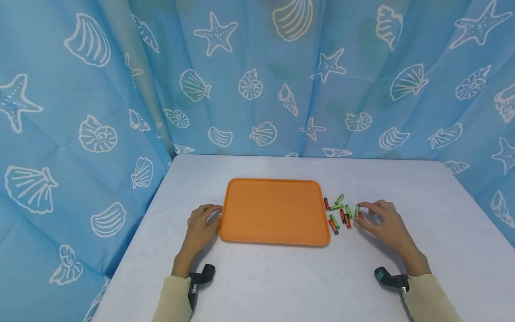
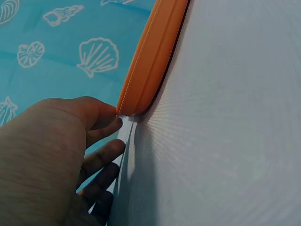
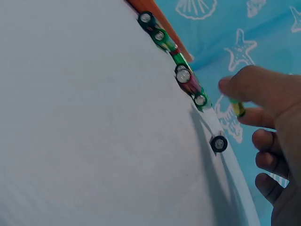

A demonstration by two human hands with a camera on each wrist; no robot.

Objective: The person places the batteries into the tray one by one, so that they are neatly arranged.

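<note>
My right hand [image 1: 384, 223] pinches a small green battery [image 1: 357, 210] between thumb and index finger, its other fingers loosely bent. In the right wrist view the yellow-green end of this battery [image 3: 239, 109] shows between the fingertips, above the table. A red battery [image 1: 360, 215] lies close by the right fingertips. On the left, my left hand [image 1: 202, 226] rests beside an orange tray [image 1: 275, 212], thumb and index fingertips touching its left rim. The left wrist view shows the thumb right at the tray's rim, with the other fingers spread and relaxed below.
Several loose red and green batteries [image 1: 336, 207] lie scattered just right of the tray. A white cloth covers the table [image 1: 277, 281]. Behind and to the left hangs a blue curtain [image 1: 241, 112] with white shells and starfish.
</note>
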